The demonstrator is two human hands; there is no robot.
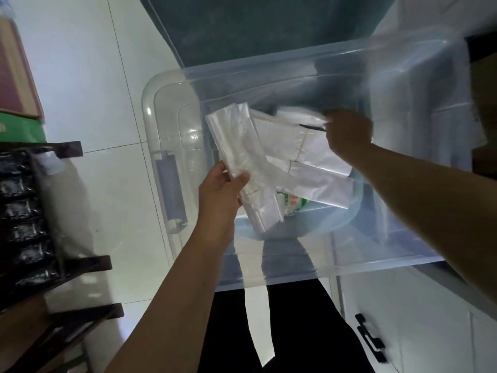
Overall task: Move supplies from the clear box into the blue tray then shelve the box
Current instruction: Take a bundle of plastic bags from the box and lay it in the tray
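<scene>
A pale tiled floor [80, 76] fills the left of the view, and over it, in front of the person's dark trousers [295, 332], sits the clear box [403, 76], its see-through walls taking up most of the upper right. A clear lid [166, 157] with a grey latch lies on the floor just left of the box. A dark wooden rack [67, 265] holding shiny black packets stands at the far left edge, and a white cabinet door [416, 332] with a black handle shows at lower right. Inside the box lies a loose heap of white and clear plastic bags [317, 162], with a green-printed packet [291, 204] partly under them. The left hand [223, 189] reaches in from below and grips a bundle of clear bags [236, 146] between thumb and curled fingers, at the near left side of the heap. The right hand [347, 133] comes in from the right, further back in the box, its fingers closed and pinching the edge of a white bag at the top of the heap.
</scene>
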